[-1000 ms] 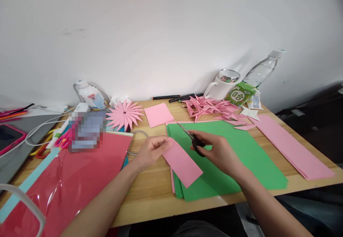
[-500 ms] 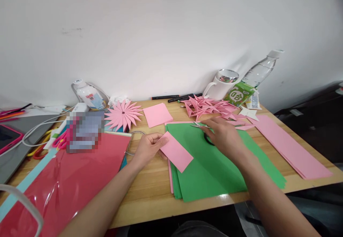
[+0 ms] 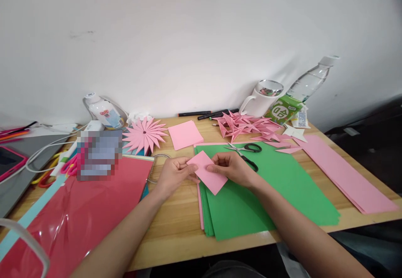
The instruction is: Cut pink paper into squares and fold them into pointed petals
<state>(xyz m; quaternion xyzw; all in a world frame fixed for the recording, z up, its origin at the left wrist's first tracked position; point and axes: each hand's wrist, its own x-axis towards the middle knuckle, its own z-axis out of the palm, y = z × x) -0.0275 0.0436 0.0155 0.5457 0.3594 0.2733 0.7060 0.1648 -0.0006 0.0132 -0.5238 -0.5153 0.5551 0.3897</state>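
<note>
A small pink piece of paper (image 3: 211,181) is held in the air over the left side of a stack of green paper (image 3: 270,202). My left hand (image 3: 176,173) pinches its left corner between thumb and fingers. On its upper right edge, my right hand (image 3: 232,168) is closed with the thumb on top. Black-handled scissors (image 3: 251,147) lie with blades parted on the green stack, just beyond my right hand. Behind are a stack of pink paper squares (image 3: 185,135), a folded pink paper star wheel (image 3: 145,134) and a pile of folded pink pointed pieces (image 3: 245,124).
At the right lie long pink paper strips (image 3: 345,173). A white mug (image 3: 262,98), a green box (image 3: 282,109) and a tilted water bottle (image 3: 312,79) stand by the wall. Red paper in clear plastic (image 3: 94,198) covers the left, near a white bottle (image 3: 103,110) and pens (image 3: 194,113).
My right hand has left the scissors on the green stack and moved left to the pink paper, gripping it. The paper now looks shorter and squarer. My left hand stays about where it was.
</note>
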